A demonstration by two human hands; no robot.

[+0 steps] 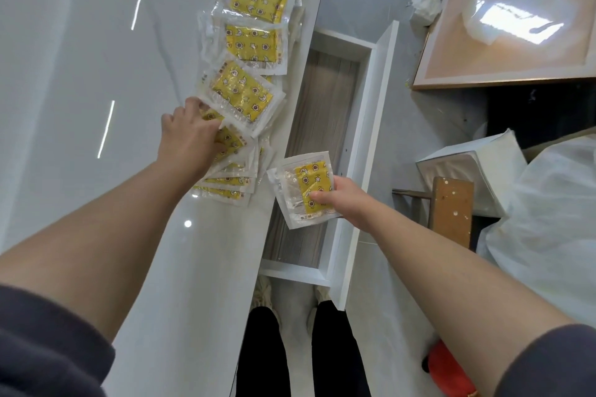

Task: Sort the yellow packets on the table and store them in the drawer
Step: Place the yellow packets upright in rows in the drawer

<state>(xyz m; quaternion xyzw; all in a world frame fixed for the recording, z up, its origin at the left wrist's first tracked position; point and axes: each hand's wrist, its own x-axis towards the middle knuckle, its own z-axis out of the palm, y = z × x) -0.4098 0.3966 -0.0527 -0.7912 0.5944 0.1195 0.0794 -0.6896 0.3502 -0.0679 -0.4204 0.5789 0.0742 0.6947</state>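
Several yellow packets in clear wrappers lie in a row (253, 39) along the right edge of the glossy white table (80, 58). My left hand (190, 138) rests on a fanned stack of packets (225, 180) and pinches the near corner of a tilted packet (242, 95). My right hand (342, 200) holds one yellow packet (303, 190) above the open white drawer (361, 151), whose wood-grain bottom shows nothing inside.
The drawer juts out from under the table toward the right. A framed board (516, 26), wrapped white bundles (548, 219) and a wooden stool (451, 213) crowd the floor at the right. My legs and shoes (290, 300) stand below the drawer's near end.
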